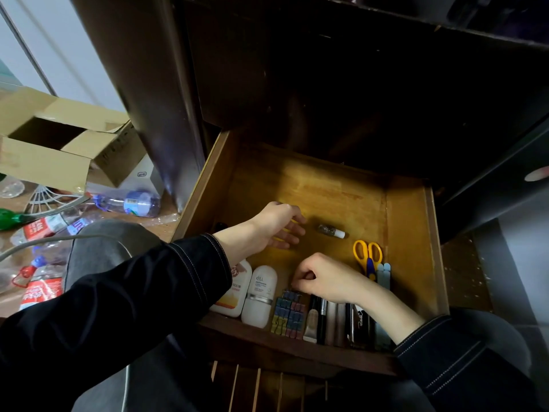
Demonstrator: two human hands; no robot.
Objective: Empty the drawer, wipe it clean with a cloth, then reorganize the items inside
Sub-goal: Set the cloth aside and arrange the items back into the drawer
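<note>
Left hand (277,226) and right hand (325,281) are inside the drawer (410,221).

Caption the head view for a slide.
Left hand and right hand inside the wooden drawer; bottles, binder clips, slim tubes and scissors sit near its front.

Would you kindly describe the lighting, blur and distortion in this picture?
Head view: drawer floor warmly lit, cabinet recess above it almost black; head view: wide-angle lens bows straight lines toward the borders; head view: cardboard box at left slightly smeared, scissors fairly sharp.
</note>
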